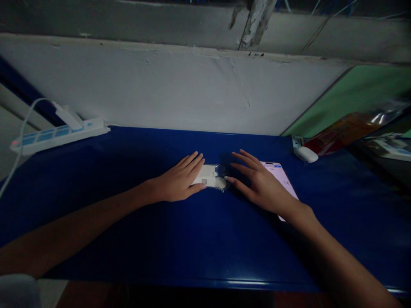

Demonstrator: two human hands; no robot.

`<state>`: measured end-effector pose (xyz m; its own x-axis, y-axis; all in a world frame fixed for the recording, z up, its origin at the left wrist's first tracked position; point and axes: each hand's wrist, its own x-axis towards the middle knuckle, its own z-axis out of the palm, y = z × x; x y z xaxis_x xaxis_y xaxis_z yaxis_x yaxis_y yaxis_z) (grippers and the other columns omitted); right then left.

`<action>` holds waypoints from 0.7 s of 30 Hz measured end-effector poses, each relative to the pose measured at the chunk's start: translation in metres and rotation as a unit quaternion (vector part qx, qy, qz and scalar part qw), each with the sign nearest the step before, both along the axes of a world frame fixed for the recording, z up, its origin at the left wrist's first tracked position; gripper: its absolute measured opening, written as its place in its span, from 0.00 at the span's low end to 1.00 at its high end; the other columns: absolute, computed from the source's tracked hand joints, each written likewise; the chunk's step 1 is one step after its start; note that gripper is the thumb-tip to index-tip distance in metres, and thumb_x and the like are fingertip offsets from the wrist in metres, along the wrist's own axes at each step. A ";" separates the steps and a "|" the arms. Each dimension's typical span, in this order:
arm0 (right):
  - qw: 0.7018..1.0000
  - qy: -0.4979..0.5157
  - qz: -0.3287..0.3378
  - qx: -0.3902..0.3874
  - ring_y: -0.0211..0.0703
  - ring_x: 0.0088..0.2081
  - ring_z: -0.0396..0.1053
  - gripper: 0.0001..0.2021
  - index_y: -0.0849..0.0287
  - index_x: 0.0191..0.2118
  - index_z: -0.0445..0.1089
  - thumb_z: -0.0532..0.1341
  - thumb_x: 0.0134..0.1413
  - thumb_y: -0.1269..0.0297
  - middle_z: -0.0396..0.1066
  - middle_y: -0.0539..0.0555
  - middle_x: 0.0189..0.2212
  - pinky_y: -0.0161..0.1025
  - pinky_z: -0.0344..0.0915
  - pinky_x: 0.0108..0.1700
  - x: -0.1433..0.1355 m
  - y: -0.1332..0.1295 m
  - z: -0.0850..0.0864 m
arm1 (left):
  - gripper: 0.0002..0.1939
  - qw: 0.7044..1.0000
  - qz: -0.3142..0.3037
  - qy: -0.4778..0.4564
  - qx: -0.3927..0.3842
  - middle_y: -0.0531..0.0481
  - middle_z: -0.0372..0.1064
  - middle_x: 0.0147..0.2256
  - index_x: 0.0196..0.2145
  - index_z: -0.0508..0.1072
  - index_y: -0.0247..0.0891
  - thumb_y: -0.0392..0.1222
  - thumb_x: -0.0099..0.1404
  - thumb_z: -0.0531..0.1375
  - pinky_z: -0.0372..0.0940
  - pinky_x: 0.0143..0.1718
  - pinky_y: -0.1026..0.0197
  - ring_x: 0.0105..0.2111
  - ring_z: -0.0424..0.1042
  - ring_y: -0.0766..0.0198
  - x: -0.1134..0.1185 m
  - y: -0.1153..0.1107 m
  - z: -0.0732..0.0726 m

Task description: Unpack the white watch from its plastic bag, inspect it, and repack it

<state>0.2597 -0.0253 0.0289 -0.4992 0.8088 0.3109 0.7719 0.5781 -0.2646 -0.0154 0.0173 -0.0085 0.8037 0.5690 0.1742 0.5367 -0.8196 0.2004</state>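
A small white packaged item (208,176) with a clear, rounded plastic part at its right end lies on the blue table (192,239). My left hand (181,177) rests over its left end, fingers stretched out and the thumb along its near edge. Just right of the item is my right hand (261,182), fingers spread, the index fingertip or thumb close to the clear plastic; whether it touches cannot be made out. Under and beyond my right hand lies a phone (284,182) with a lit, pale screen, partly hidden by the hand and wrist.
At the back left, a white power strip (64,136) holds a plugged-in charger (69,116) with a white cable. A white rounded object (306,154) and a red-orange plastic package (340,132) lie at the back right. A white wall (180,90) borders the table's back edge.
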 end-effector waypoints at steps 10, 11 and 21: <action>0.999 0.024 -0.003 -0.045 0.58 0.61 0.64 0.18 0.64 0.50 0.76 0.56 0.66 0.58 0.72 0.65 0.54 0.59 0.62 0.62 -0.004 0.000 0.000 | 0.35 1.000 0.018 -0.025 0.005 0.28 0.43 0.68 0.68 0.45 0.26 0.56 0.75 0.46 0.45 0.67 0.45 0.70 0.40 0.46 0.002 -0.003 -0.006; 0.998 0.039 0.002 -0.052 0.57 0.61 0.65 0.18 0.63 0.53 0.74 0.56 0.66 0.58 0.73 0.64 0.54 0.58 0.62 0.62 -0.005 -0.001 0.000 | 0.35 0.999 0.022 -0.026 0.006 0.28 0.43 0.68 0.68 0.47 0.27 0.56 0.75 0.47 0.45 0.67 0.44 0.69 0.41 0.46 0.002 -0.003 -0.006; 0.987 0.044 0.094 -0.122 0.58 0.69 0.46 0.27 0.66 0.66 0.59 0.55 0.66 0.59 0.56 0.66 0.66 0.62 0.51 0.67 -0.016 -0.005 -0.011 | 0.34 0.999 0.039 -0.026 -0.002 0.32 0.50 0.67 0.66 0.54 0.29 0.57 0.74 0.49 0.47 0.67 0.44 0.69 0.45 0.46 0.006 -0.003 -0.002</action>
<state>0.2432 -0.0299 0.0178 -0.6271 0.7607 0.1676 0.6244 0.6195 -0.4757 -0.0094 0.0141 -0.0106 0.7472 0.6296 0.2130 0.5871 -0.7754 0.2324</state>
